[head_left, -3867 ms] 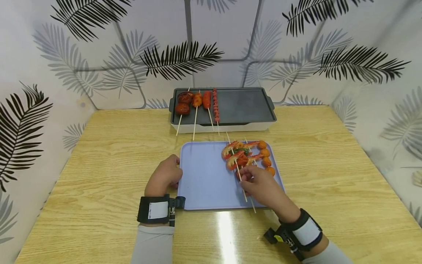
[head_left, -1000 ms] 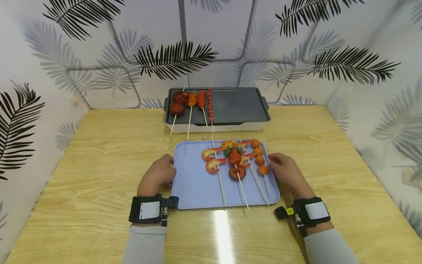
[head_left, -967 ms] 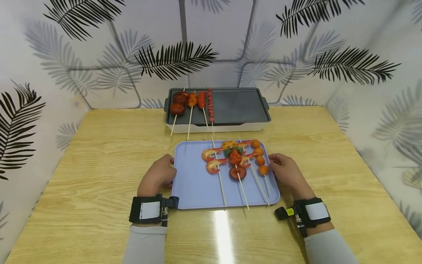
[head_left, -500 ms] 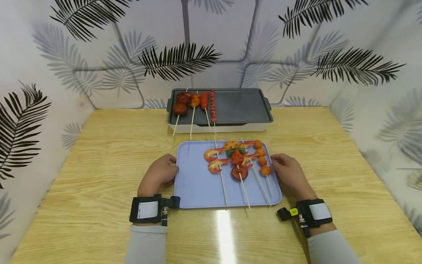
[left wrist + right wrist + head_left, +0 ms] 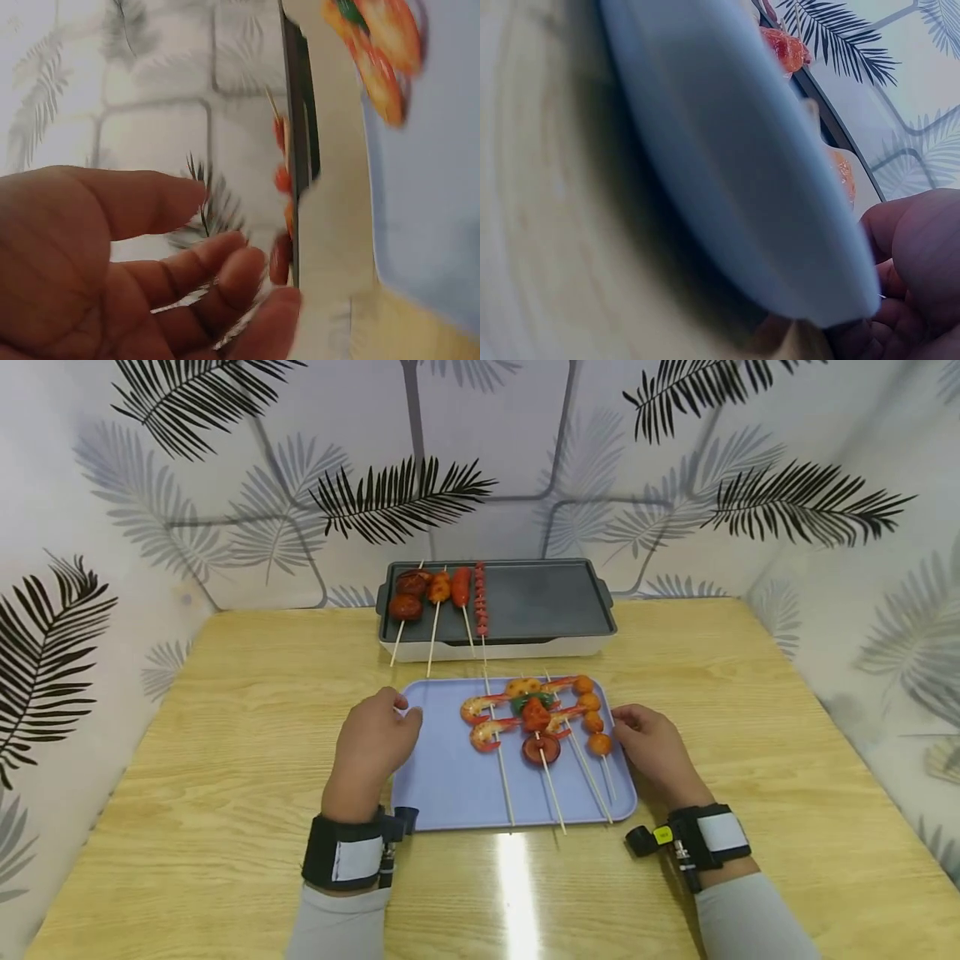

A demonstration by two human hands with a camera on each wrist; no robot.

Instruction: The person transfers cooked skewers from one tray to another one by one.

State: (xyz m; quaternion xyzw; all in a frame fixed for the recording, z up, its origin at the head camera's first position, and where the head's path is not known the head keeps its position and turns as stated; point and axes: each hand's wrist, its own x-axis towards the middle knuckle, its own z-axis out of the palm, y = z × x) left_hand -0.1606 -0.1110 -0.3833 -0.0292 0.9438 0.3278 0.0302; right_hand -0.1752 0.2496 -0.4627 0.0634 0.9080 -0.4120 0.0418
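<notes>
A pale blue tray [image 5: 442,785] lies on the table with several food skewers on its right half. Among them are a shrimp skewer [image 5: 486,735], a mixed skewer with a round brown slice [image 5: 542,749], and a skewer of orange balls [image 5: 600,743]. Over the tray's left edge hovers my left hand [image 5: 373,739]; its wrist view shows the fingers [image 5: 240,274] loosely bent and apart from the thumb, with nothing held. My right hand [image 5: 652,752] grips the tray's right rim. The tray's side [image 5: 742,172] fills much of the right wrist view and partly hides the fingers.
Behind the tray stands a dark grill plate [image 5: 551,602] on a white base. Several skewers lie at its left, including a red sausage [image 5: 461,587], their sticks overhanging the front edge. A leaf-patterned cloth [image 5: 247,460] hangs behind and beside the wooden table [image 5: 225,735].
The right hand went from a shrimp skewer, now lying on the tray, to the tray's right rim. Most recently, the left hand let go of the left rim and rose above it.
</notes>
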